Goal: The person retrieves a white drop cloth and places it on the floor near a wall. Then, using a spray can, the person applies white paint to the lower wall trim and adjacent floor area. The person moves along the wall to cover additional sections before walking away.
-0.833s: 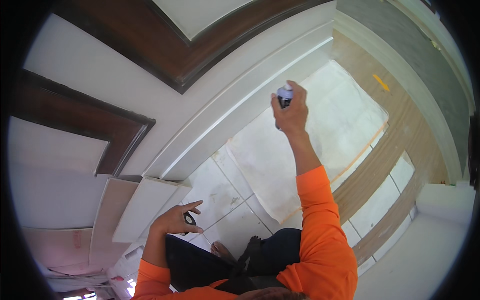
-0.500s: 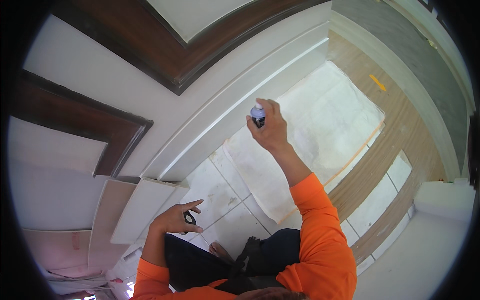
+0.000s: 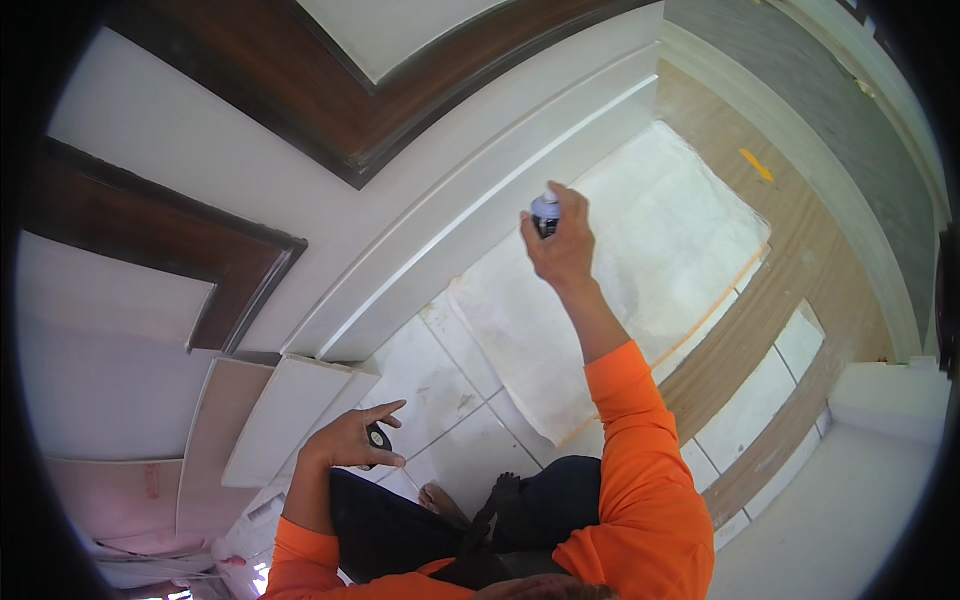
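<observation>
Right hand (image 3: pixel 566 250) out ahead of the body, arm extended, fingers wrapped around a small spray can (image 3: pixel 546 220) with a dark body, pale lilac shoulder and white nozzle (image 3: pixel 550 196). One fingertip lies at or near the nozzle; cannot tell whether it presses down. In view, the can sits over the wall-side edge of a white sheet (image 3: pixel 650 280), near the pale skirting (image 3: pixel 410 255); its height above the floor is hard to judge.

Left hand (image 3: pixel 340 438) low, by the left knee. Thumb and forefinger spread apart, a black round piece with a pale centre (image 3: pixel 378 437) tucked in the curve of the palm. Grip on it partly hidden.

Sheet lies flat, slightly wrinkled, with an orange line along its right edge. It covers part of a white tiled floor (image 3: pixel 470 450), smudged in places. Wood-look planks (image 3: pixel 810 240) run to the right of it; a yellow-orange arrow-like strip (image 3: pixel 757 165) lies on them.

Wall side: two dark brown wooden frames (image 3: pixel 340 100) with mitred corners on the pale wall. Pale boards (image 3: pixel 285 420) stand at the skirting's near end.

Wearer: orange sleeves (image 3: pixel 640 430), dark trousers (image 3: pixel 390 530), one bare foot (image 3: pixel 442 500) visible between the knees.
</observation>
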A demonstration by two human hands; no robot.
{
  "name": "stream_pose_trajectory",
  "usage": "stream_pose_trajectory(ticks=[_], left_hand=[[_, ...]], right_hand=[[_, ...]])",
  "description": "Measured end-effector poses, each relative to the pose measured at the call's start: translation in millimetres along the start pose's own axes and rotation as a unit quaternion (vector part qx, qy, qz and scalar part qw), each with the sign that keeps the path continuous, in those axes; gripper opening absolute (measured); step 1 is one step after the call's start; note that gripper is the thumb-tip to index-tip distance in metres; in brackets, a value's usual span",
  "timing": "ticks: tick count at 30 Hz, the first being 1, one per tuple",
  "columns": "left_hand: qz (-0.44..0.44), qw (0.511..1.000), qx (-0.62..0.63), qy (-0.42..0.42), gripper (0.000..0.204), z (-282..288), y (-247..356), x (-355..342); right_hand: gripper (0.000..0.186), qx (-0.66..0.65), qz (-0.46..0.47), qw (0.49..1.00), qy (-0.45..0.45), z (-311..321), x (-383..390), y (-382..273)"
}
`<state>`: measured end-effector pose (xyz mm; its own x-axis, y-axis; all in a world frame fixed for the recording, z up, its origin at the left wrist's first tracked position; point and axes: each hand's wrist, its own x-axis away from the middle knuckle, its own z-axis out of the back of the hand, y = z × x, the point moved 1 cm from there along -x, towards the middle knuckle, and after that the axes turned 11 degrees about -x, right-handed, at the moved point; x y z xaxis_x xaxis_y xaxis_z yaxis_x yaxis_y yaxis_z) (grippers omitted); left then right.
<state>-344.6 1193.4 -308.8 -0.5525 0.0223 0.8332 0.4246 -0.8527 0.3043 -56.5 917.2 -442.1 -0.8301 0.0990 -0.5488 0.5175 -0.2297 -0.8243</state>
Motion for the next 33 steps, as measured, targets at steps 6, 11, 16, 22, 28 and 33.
stream_pose_trajectory(ticks=[6,11,16,22,28,33], left_hand=[[-0.005,1.000,0.025,-0.005,0.104,-1.3,0.5,-3.8],[-0.014,1.000,-0.001,0.010,0.104,-1.4,-3.8,0.9],[-0.017,1.000,0.020,0.009,0.104,2.2,4.3,10.2],[-0.151,0.982,-0.066,0.095,0.103,-6.7,1.6,20.6],[-0.219,0.970,0.075,0.077,0.101,-25.2,-6.0,69.7],[-0.164,0.964,0.191,0.085,0.091,-24.1,-28.3,64.1]], right_hand=[[0.057,-0.015,0.004,0.996,-0.085,-20.6,15.4,-16.2],[0.056,0.030,0.002,0.999,0.022,-0.9,-6.7,6.2],[0.059,0.015,0.038,0.998,0.053,6.3,-2.6,2.2],[0.061,-0.081,0.047,0.992,-0.082,-27.7,47.1,-31.5],[0.068,-0.154,-0.065,0.972,-0.168,-61.3,95.9,-41.7],[0.067,-0.230,-0.189,0.943,-0.147,-50.9,81.5,-56.0]])
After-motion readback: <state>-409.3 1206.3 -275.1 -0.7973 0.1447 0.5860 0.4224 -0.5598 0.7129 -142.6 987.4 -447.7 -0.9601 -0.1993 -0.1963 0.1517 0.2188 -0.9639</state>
